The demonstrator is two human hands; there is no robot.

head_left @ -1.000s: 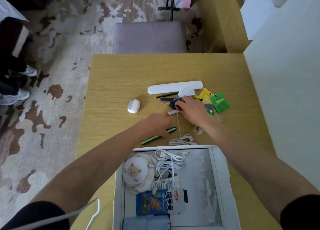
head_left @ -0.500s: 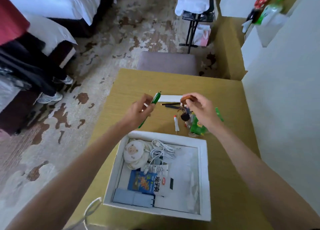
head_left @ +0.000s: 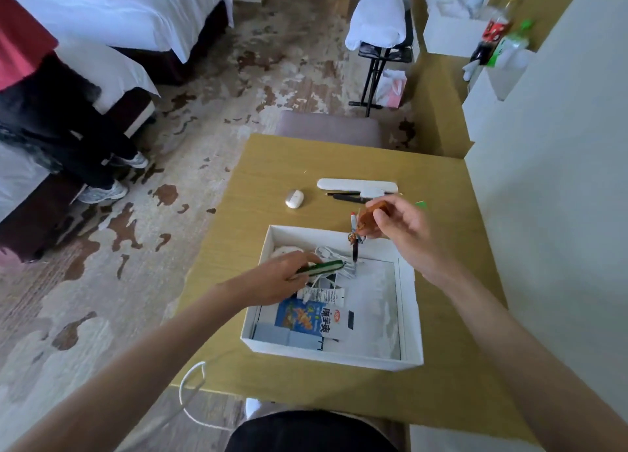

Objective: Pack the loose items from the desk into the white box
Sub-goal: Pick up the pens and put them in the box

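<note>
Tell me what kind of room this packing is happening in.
Most likely a hotel room: a bed made up in white linen, a folding luggage rack near the wall, and patterned carpet around the small wooden desk.

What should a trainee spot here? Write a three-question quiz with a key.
1. True or false: the left hand holds a green pen over the box.
2. Which lies on the desk outside the box? A) mouse B) blue packet C) white cable
3. What dangles from the right hand?
Key: 1 true. 2 A. 3 A keyring with an orange tag.
</note>
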